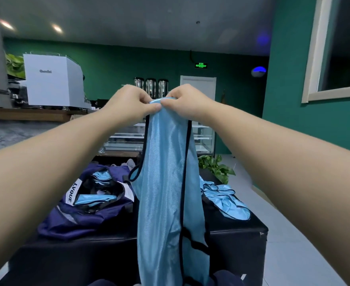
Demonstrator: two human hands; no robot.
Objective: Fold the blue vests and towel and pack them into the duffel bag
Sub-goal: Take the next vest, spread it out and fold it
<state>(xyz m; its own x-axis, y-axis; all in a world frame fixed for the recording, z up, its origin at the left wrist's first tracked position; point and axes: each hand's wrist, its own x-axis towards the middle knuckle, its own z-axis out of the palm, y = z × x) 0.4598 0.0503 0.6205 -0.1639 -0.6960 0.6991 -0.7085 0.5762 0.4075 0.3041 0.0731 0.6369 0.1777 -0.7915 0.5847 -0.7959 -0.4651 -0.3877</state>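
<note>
Fingers (147,100) of your left hand (128,102) and your right hand (185,101) are curled and pinching the top edge of a blue vest (163,182), both hands close together and raised in front of you. That vest hangs straight down from your grip, its black-trimmed edges showing, over a black surface (232,228). On that surface to your left lies the navy duffel bag (83,213), open, with folded blue cloth inside and a white strip reading "LVQUE" (72,192). To your right, a loose heap of blue vests (223,199) lies on the same surface. Far back, a white machine (52,79) carries lettering too blurred to read, and a green exit sign (200,65) glows above a door.
</note>
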